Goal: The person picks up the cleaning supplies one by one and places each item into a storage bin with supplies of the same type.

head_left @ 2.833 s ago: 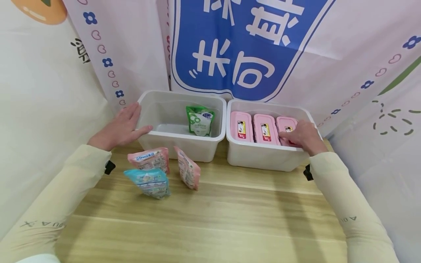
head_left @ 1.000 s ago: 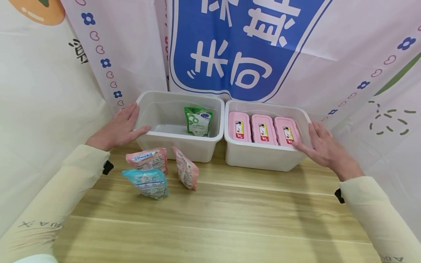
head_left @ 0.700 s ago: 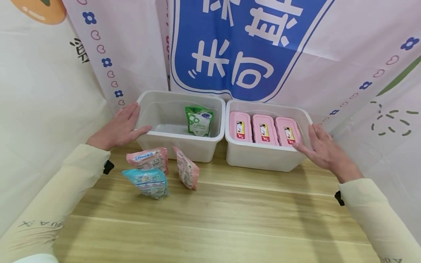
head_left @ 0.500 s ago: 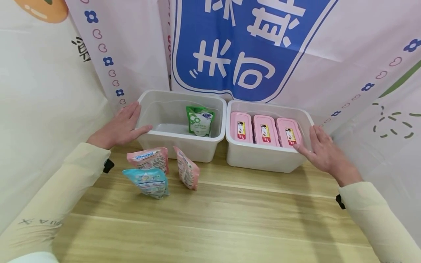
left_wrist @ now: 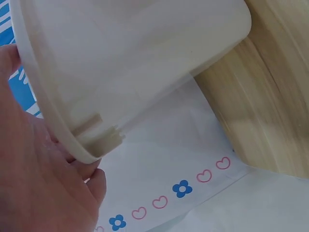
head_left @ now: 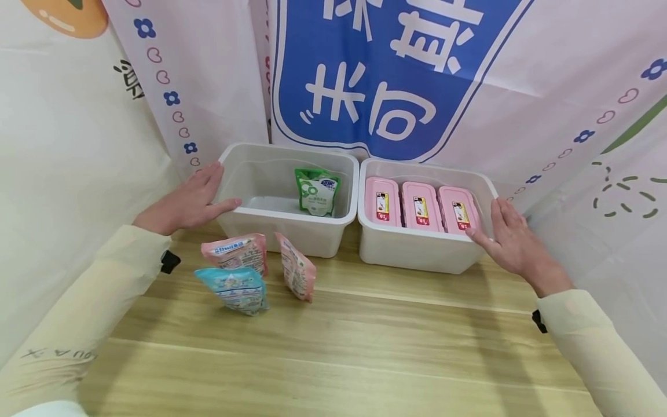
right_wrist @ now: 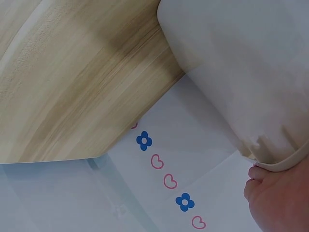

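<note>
Two white plastic bins stand side by side against the back sheet. My left hand [head_left: 187, 198] rests on the outer end of the left bin [head_left: 281, 234], its thumb lying over the front rim. Inside that bin leans a green-and-white pouch [head_left: 318, 194]. On the outer end of the right bin [head_left: 417, 252] rests my right hand [head_left: 516, 243], fingers straight and thumb at the front rim. It holds pink lidded boxes [head_left: 421, 202] standing in a row. In the wrist views, the left hand [left_wrist: 48, 169] and right hand [right_wrist: 282, 193] touch the bin rims.
Before the left bin stand a pink pouch [head_left: 237, 253], a blue pouch [head_left: 234, 289] and another pink pouch [head_left: 297, 269]. They are on the wooden table [head_left: 333, 359]. Printed sheets [head_left: 563, 52] hang behind and at both sides.
My right hand has left the rightmost pink box and moved out to the right bin's outer end, where it stays. The left hand has kept its place on the left bin.
</note>
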Demonstrator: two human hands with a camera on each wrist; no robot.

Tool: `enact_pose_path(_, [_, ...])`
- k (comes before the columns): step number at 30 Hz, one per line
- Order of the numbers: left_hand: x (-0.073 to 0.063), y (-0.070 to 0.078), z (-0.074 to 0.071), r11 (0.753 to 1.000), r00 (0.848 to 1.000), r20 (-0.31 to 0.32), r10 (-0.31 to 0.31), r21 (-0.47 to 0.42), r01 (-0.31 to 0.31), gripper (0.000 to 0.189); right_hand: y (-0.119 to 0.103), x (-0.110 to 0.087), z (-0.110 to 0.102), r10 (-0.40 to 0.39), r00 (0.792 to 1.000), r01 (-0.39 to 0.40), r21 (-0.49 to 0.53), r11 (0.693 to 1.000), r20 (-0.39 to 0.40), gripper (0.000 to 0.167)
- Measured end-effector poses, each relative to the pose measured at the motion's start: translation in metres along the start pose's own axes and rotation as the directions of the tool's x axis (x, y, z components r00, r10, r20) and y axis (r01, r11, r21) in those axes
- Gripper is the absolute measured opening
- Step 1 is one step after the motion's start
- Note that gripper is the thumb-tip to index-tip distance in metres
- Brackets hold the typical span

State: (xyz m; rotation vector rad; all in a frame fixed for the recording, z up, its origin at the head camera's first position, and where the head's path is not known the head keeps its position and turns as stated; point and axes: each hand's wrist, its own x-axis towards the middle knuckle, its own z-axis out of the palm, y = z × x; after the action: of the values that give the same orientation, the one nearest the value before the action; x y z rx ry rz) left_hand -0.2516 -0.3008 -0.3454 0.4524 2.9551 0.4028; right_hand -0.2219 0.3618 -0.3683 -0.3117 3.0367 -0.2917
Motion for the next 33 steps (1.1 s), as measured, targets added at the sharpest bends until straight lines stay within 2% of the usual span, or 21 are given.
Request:
enact_pose_path(8, [-0.013, 0.007, -0.013, 0.997, 0.998, -0.04, 0.056, -0.051, -0.058, 0.096, 0.0, 0.0, 0.001, -0.005, 1.0, 0.005, 0.01, 1.0, -0.016, 0.104])
enact_pose_path(15, [-0.025, 0.011, -0.023, 0.987, 0.982, -0.14, 0.125, -0.085, -0.137, 0.086, 0.001, 0.0, 0.001, 0.002, 1.0, -0.002, 0.009, 1.0, -0.007, 0.103])
enact_pose_path(19, [-0.032, 0.014, -0.028, 0.982, 0.971, -0.183, 0.152, -0.086, -0.17, 0.088, 0.001, -0.001, 0.002, 0.005, 1.0, -0.005, 0.015, 1.0, -0.003, 0.103])
enact_pose_path(22, [-0.039, 0.018, -0.031, 0.979, 0.968, -0.2, 0.153, -0.101, -0.176, 0.089, 0.001, -0.001, 0.003, 0.005, 1.0, -0.004, 0.019, 1.0, -0.006, 0.103])
enact_pose_path(27, [-0.05, 0.025, -0.034, 0.976, 0.968, -0.215, 0.131, -0.143, -0.164, 0.081, 0.002, -0.001, 0.004, 0.004, 1.0, -0.004, 0.021, 1.0, -0.02, 0.104])
enact_pose_path(33, [-0.06, 0.029, -0.034, 0.959, 0.965, -0.223, 0.139, -0.213, -0.187, 0.071, 0.002, 0.0, 0.004, 0.001, 1.0, 0.0, 0.026, 1.0, -0.019, 0.104])
